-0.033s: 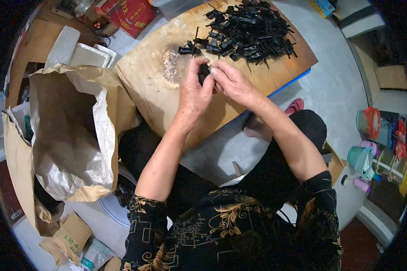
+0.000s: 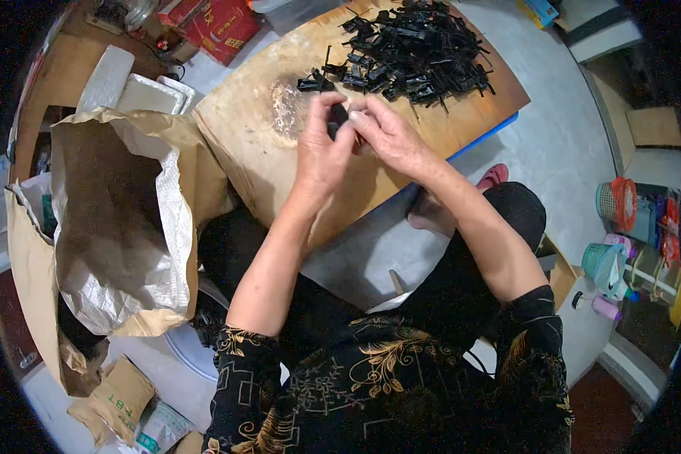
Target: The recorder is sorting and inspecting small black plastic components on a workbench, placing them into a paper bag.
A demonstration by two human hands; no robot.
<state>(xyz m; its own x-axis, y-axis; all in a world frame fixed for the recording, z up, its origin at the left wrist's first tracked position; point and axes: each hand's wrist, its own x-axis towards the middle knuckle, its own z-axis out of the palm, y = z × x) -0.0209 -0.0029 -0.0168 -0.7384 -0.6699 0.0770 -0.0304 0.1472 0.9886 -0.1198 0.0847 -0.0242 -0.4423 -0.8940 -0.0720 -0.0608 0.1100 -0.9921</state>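
Observation:
Over the wooden board, my left hand (image 2: 323,147) is closed around a small black plastic part (image 2: 338,119), most of which the fingers cover. My right hand (image 2: 390,136) meets it from the right, thumb and fingers pinched together at the part's edge; the exact hold of its fingertips is hidden. Just beyond my hands, one separate black part (image 2: 315,81) lies on the board. A heap of similar black plastic parts (image 2: 420,57), with thin rods sticking out, covers the board's far right.
The worn wooden board (image 2: 250,155) has a blue edge on its right. Left of it stands a large open paper sack (image 2: 181,257) with a silvery lining. White foam boxes (image 2: 140,94) and a red box (image 2: 223,34) sit beyond. Baskets (image 2: 604,261) stand far right.
My hands have shifted very slightly, still held together around the black part. The heap and the sack stay as they were.

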